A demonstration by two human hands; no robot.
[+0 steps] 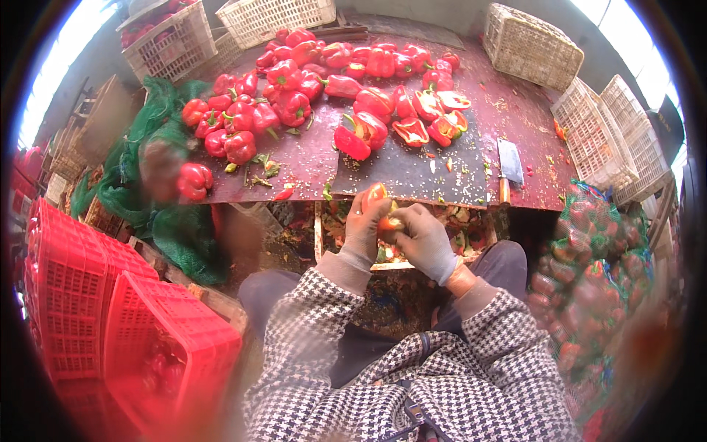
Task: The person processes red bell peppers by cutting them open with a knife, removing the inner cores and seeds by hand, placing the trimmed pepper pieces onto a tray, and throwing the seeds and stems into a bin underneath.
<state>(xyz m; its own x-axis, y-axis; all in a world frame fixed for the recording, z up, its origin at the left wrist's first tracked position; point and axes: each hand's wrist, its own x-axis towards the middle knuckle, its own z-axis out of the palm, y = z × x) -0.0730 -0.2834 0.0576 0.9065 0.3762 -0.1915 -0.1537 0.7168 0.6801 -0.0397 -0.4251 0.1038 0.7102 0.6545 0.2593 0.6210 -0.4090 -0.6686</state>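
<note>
Both my hands, in pale work gloves, are together just off the table's front edge, above a crate of trimmings (pixel 458 237). My left hand (pixel 362 224) grips a cut piece of red bell pepper (pixel 376 193). Against that piece my right hand (pixel 422 237) pinches an orange-red bit with pale core (pixel 390 222); its fingertips are partly hidden. On the black cutting mat (pixel 409 177) lie opened pepper halves (pixel 411 131) and scattered seeds. A cleaver (pixel 510 160) rests right of the mat, handle towards me.
Whole red peppers (pixel 287 74) are heaped at the table's back and left. Red plastic crates (pixel 210 337) stand at my lower left, beside green netting (pixel 160 127). Mesh sacks of peppers (pixel 585 276) are stacked at my right. White crates (pixel 591 130) border the table's right side.
</note>
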